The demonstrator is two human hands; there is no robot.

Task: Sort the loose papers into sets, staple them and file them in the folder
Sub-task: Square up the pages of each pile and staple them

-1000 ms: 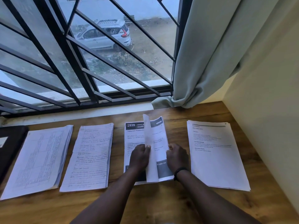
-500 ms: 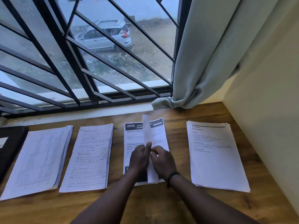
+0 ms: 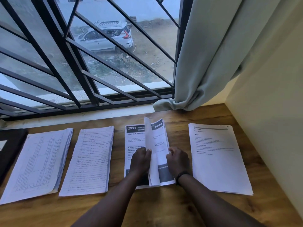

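Several paper stacks lie in a row on the wooden desk (image 3: 147, 208). A grid-printed stack (image 3: 37, 163) is at the left, a handwritten stack (image 3: 90, 159) beside it, a printed "2939" stack (image 3: 134, 138) in the middle, and a white printed stack (image 3: 218, 159) at the right. My left hand (image 3: 141, 161) holds a few lifted sheets (image 3: 150, 136) of the middle stack upright along their edge. My right hand (image 3: 177, 161) pinches the right edge of the turned pages (image 3: 161, 141). A black folder (image 3: 9, 148) lies at the far left.
A barred window (image 3: 82, 63) runs behind the desk, with a sill along its base. A grey curtain (image 3: 205, 54) hangs at the right, its hem on the desk's back edge. A cream wall (image 3: 270, 128) bounds the desk's right side.
My right hand came in against the left hand on the lifted sheets half a second ago, then drew back to the right edge of the pages. The other stacks stayed put.
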